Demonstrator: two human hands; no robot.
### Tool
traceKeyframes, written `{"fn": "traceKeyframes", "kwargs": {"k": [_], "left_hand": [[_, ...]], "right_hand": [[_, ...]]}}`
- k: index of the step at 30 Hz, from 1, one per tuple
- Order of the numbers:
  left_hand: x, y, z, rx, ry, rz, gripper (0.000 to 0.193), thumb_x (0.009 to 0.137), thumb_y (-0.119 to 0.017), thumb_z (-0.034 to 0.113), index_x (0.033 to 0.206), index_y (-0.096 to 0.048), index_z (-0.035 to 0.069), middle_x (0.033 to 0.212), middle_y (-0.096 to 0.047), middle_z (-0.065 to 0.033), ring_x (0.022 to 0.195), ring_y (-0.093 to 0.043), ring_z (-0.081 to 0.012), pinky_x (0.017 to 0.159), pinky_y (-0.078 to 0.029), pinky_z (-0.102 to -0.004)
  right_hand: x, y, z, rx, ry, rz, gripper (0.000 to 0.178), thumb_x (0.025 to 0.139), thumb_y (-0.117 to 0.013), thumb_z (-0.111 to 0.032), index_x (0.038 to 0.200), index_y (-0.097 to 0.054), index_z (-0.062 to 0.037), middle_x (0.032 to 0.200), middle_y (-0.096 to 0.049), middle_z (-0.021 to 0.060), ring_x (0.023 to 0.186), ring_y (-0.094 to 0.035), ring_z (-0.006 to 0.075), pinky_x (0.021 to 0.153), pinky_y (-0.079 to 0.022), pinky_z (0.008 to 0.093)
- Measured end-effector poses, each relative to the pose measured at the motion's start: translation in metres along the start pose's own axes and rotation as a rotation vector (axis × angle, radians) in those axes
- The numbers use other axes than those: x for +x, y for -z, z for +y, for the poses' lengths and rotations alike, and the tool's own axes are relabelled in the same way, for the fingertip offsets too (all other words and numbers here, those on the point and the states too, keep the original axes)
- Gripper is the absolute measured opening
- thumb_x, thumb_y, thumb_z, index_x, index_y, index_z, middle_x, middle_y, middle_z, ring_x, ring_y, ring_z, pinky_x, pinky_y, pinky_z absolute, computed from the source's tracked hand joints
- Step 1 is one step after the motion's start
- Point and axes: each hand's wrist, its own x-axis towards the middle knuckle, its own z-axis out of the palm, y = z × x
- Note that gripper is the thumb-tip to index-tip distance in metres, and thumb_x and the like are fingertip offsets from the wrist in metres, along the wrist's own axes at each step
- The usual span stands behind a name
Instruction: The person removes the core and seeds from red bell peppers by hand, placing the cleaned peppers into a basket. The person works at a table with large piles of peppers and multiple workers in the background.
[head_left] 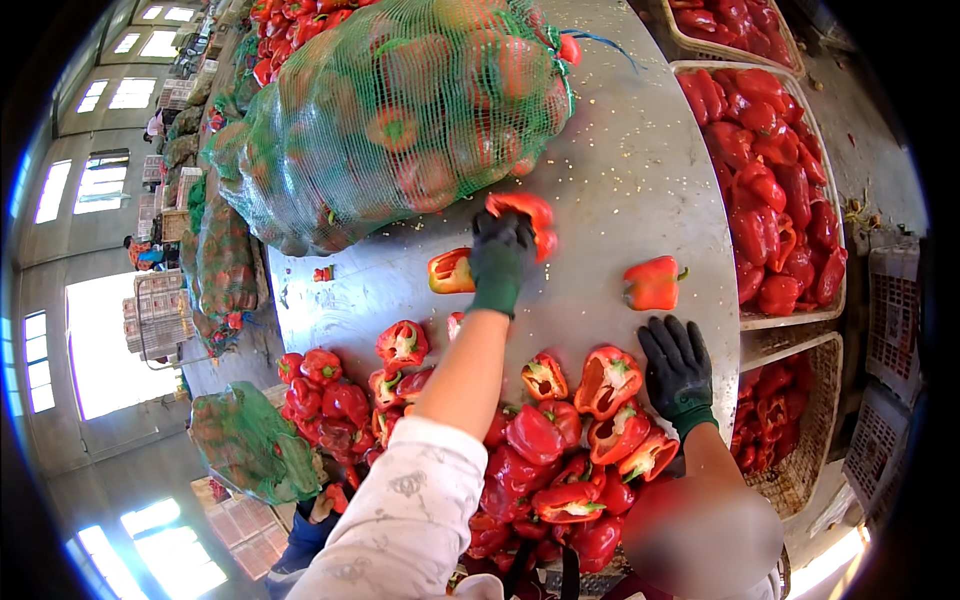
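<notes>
My left hand (503, 255), in a dark green and black glove, reaches over the metal table with its fingers closed round a red bell pepper (535, 222). The hand covers part of this pepper. Beside that wrist lies a cut bell pepper (452, 271), its hollow inside showing. My right hand (679, 368), gloved alike, is open with fingers stretched out, low over the table's right side. Just beyond its fingertips is a red-orange bell pepper (653, 283) with a green stem. Cut pepper pieces (608, 383) and red peppers (540, 435) are heaped between my arms.
A big green mesh sack (400, 130) of peppers fills the table's far left. Along the right edge stand crates (838, 310) of red peppers. Seeds dot the metal table (640, 170). At lower left, a person's dark blue sleeve (305, 540) shows beside another mesh sack (250, 440).
</notes>
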Motion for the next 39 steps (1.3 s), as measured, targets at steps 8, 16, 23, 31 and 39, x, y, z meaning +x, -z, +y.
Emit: {"fn": "traceKeyframes", "kwargs": {"k": [8,16,23,31,39], "left_hand": [[-0.081,0.165,0.033,-0.255,-0.688,-1.116,0.043,0.09,-0.07,0.031,0.129,-0.062,0.016,0.122,-0.065,-0.016,0.107,-0.065,-0.0248,0.091,-0.053,-0.0366],[0.262,0.255,-0.076,0.428,-0.418,0.176,0.056,0.097,-0.062,0.028,0.145,-0.045,0.006,0.151,-0.044,-0.016,0.141,-0.042,-0.0276,0.113,-0.037,-0.043],[0.352,0.213,-0.225,0.436,-0.325,0.204,0.069,0.096,-0.045,0.065,0.127,-0.061,0.005,0.122,-0.062,-0.0302,0.115,-0.058,-0.0482,0.099,-0.045,-0.0533],[0.316,0.217,-0.204,0.289,-0.071,0.304,0.046,0.097,-0.05,0.051,0.103,-0.071,0.011,0.104,-0.069,-0.0241,0.101,-0.063,-0.0478,0.088,-0.049,-0.0548],[0.325,0.237,-0.184,0.724,-0.415,0.528,0.037,0.092,-0.054,0.036,0.121,-0.067,0.017,0.115,-0.069,-0.0185,0.103,-0.066,-0.0402,0.089,-0.052,-0.0507]], "right_hand": [[-0.008,-0.006,0.002,0.065,-0.037,-0.074,0.058,0.078,-0.063,-0.008,0.136,-0.057,-0.01,0.143,-0.055,0.0115,0.134,-0.049,0.0348,0.115,-0.033,0.0561],[-0.006,-0.004,-0.003,0.03,-0.049,-0.125,0.056,0.079,-0.061,-0.009,0.135,-0.057,-0.0083,0.141,-0.055,0.0137,0.134,-0.048,0.0366,0.115,-0.031,0.0568],[-0.006,-0.011,0.003,-0.036,-0.007,-0.147,0.049,0.086,-0.056,-0.013,0.135,-0.057,-0.0078,0.14,-0.056,0.0151,0.133,-0.049,0.0389,0.115,-0.032,0.0585],[-0.003,-0.01,-0.001,-0.067,0.01,-0.149,0.047,0.092,-0.05,-0.016,0.137,-0.055,-0.0069,0.142,-0.054,0.016,0.135,-0.047,0.0384,0.116,-0.03,0.0579],[-0.004,-0.014,-0.001,-0.056,0.008,-0.147,0.043,0.095,-0.047,-0.017,0.136,-0.056,-0.0071,0.144,-0.053,0.0155,0.136,-0.047,0.0376,0.116,-0.031,0.0576]]}}
